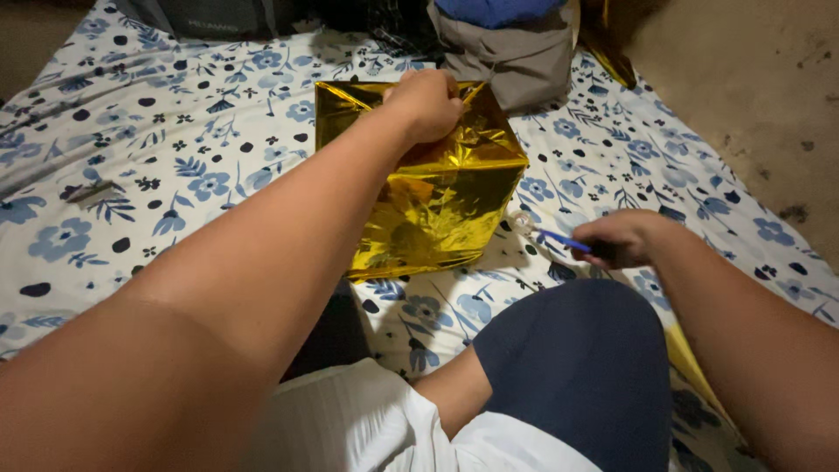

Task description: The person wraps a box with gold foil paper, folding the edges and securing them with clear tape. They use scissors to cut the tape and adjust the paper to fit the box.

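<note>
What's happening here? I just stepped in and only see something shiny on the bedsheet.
A person sits on a floral sheet with a gold foil cube balloon in front of them. Their left hand grips the cube's top edge. Their right hand holds a thin blue straw-like tube that points toward the cube's lower right corner. A grey bag stands just behind the cube.

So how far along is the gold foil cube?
The gold foil cube already looks filled out and boxy. The left hand grips its top edge; the right hand holds a blue straw near its lower corner. Sealing isn't visible.
</note>
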